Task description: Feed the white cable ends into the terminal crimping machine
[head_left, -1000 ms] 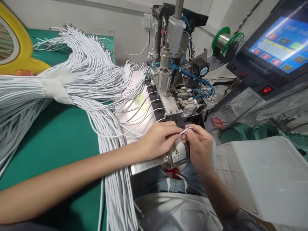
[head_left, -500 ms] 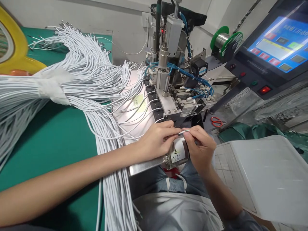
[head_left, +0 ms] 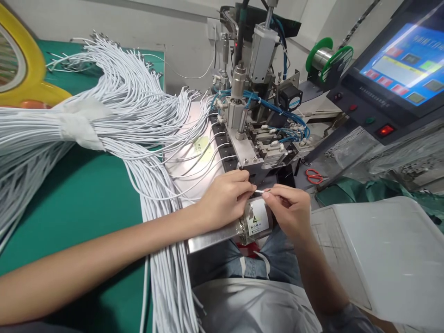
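Between my hands runs the end of a white cable [head_left: 259, 191], in front of the machine. My left hand [head_left: 227, 196] is closed and pinches the cable a little behind its tip. Closed too, my right hand [head_left: 289, 206] has its thumb and fingertips on the cable's end, where a dark tip shows. Just below the fingers sits a clear container with a white label [head_left: 259, 215]. To the left lies a large bundle of white cables [head_left: 163, 259], passing under my left forearm. Several single cables curve across a pale plate [head_left: 194, 162] into the machine's black slotted edge [head_left: 222, 143].
A machine with metal cylinders [head_left: 237, 111] and blue air tubes stands ahead. A control screen [head_left: 405, 64] is at upper right, near a green wire spool [head_left: 324, 59]. Red-handled scissors [head_left: 314, 176] lie beyond a white bin [head_left: 398, 249]. A yellow racket-like object [head_left: 38, 78] rests at left.
My hands have drawn slightly apart, so a short white stretch of cable shows between them. The right fingers have curled in closer at the cable's tip. The view has shifted slightly.
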A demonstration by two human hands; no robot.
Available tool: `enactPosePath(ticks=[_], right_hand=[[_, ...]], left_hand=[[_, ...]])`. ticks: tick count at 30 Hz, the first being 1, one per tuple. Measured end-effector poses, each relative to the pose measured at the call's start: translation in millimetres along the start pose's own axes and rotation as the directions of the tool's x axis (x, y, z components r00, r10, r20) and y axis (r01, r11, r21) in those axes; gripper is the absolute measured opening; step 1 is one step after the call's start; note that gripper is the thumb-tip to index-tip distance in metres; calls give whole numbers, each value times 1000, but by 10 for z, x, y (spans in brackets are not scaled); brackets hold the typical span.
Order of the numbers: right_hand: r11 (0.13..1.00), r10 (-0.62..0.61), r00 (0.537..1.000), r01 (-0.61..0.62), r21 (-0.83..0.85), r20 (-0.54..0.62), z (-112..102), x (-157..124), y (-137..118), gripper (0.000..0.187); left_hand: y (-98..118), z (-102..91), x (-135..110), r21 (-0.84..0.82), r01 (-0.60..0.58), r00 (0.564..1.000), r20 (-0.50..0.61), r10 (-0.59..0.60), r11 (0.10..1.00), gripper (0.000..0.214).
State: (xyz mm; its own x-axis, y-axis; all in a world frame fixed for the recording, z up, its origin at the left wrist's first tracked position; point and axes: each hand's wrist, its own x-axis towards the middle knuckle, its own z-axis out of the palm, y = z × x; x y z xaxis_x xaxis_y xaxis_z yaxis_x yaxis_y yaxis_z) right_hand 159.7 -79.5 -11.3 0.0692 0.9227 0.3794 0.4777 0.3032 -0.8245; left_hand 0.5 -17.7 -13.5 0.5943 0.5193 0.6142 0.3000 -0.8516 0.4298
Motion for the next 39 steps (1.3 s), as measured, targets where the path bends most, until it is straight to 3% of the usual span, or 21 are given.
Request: enactPosePath(ticks=[6,10,13,20,23,26,29,32,36,39], right_hand=[[988,38,989,-15,156,-144,84,-31,27,16],[948,121,991,-130,289,51,-25,48,60,14],[938,173,968,-218,271,179,-131,117,99,14],[921,213,939,-285,266,270,-158,168,133,16],[929,181,965,-231,289,191,-84,129,96,20],[964,136,991,-134,231,7,31,47,56,20],[993,75,984,-59,99,-161,154,-44,48,20],[997,-46,966,27,-76,-255,232,-104,66,20],[942,-226,949,154,-298,-222,210,-89,89,19],[946,-187,979,156,-285,-84,110,-7,104,25]], left_hand=[[49,-37,31,-262,105,994,61,-92,959,13],[1,-68,53,-313,85,986,166,-34,946,17],[-42,-50,33,-282,22,986,165,26,959,21],[-54,9,-19,-233,2,988,151,34,973,22],[-35,8,-17,-214,28,995,104,-6,976,18],[-12,10,-17,-208,44,998,54,-34,977,15],[2,23,-30,-189,28,999,23,-24,982,15],[-2,33,-48,-119,-11,1000,14,13,993,19],[-18,2,-45,149,-152,988,44,147,977,21],[-13,-47,-22,380,-265,964,100,245,886,21]])
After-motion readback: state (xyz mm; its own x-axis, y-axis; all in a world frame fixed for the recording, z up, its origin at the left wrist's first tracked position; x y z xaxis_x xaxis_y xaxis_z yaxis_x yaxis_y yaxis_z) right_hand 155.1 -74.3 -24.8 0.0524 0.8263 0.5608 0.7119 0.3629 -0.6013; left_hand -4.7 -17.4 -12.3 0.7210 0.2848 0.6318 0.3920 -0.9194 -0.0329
